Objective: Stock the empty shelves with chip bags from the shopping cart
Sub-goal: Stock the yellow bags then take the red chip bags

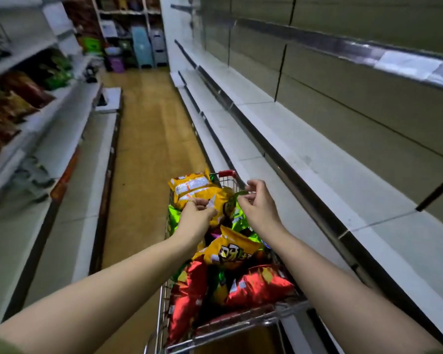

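Head view, down a shop aisle. Low in the centre: shopping cart point(161, 315), wire-walled, heaped above its rim with chip bags. On top of the heap at the cart's far end: yellow bag point(194, 186), tilted, white printed panel facing up. Just beside it, toward the cart's right wall: green bag point(238, 217), partly buried, top edge raised. In the cart's middle: second yellow bag point(230, 251) with dark lettering, resting on the others. At the cart's near end: red bags point(258, 284), crumpled, pressed against the wire. Over the cart's far half: left hand point(196, 218), thumb and fingertips curled and pinching the near edge of the yellow bag; thin ring point(190, 201) on one finger. Over the cart's far right corner: right hand point(260, 205), fingers bent, thumb and forefinger pinching the raised top edge of the green bag, remaining fingers loosely curled above it. Right of the cart, running alongside it and away down the aisle: empty shelves point(317, 159), pale boards in tiers, dark back panels. Left of the cart, across the yellow-brown floor point(143, 139): stocked shelves point(62, 103), blurred, upper tiers holding dark red and green packets point(23, 90).
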The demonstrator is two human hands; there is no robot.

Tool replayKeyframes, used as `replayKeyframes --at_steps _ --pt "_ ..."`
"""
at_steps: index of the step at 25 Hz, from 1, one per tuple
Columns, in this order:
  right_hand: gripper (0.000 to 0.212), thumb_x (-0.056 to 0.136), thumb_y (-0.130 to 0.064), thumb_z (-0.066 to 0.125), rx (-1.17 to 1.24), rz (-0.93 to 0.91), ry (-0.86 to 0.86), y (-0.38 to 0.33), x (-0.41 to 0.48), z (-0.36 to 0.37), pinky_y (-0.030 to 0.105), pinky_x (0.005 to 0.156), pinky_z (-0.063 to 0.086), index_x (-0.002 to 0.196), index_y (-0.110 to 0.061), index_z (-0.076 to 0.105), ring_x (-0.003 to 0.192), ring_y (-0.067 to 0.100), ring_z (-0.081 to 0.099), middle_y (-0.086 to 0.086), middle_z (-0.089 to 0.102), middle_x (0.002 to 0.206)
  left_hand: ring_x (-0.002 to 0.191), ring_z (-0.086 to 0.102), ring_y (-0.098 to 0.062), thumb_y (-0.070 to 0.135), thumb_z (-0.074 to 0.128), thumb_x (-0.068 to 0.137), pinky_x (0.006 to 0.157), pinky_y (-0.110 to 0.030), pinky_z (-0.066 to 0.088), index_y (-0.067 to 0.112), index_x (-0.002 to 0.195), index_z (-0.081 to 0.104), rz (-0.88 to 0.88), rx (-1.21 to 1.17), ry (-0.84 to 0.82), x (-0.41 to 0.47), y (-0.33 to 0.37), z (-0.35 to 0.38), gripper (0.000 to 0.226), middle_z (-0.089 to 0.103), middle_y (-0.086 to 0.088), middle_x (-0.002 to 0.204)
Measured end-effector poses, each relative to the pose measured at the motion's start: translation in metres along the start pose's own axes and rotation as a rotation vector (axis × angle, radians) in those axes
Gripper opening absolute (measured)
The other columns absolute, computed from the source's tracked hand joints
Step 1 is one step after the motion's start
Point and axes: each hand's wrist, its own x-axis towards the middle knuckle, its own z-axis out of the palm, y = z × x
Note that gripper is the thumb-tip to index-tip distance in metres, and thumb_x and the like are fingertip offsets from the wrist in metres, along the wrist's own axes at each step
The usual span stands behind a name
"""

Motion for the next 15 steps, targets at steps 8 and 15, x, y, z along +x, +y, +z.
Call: replayKeyframes --at_steps 8,15 --pt "0.117 0.067 -0.042 0.080 -0.577 0.188 -0.653 0.144 0.044 0.067 0.043 0.115 0.020 0.150 -0.015 0.002 0.144 0.027 0.013 0.009 0.009 0.157 0.083 0.054 -0.022 0.010 0.068 0.077 0.074 -0.032 0.041 0.008 0.112 0.048 -0.268 -0.004 0.127 0.047 -0.076 0.015 0.040 0.057 -0.013 0.095" --pt "0.082 0.074 -0.042 0.073 -0.698 0.030 -0.592 0.180 0.051 0.070 0.039 0.101 0.032 0.142 -0.025 0.031 0.127 0.026 0.040 0.000 0.042 0.142 0.108 0.057 -0.029 0.014 0.073 0.078 0.093 -0.037 0.045 0.009 0.129 0.045 -0.336 0.270 0.058 0.065 -0.118 0.015 0.058 0.053 -0.014 0.124"
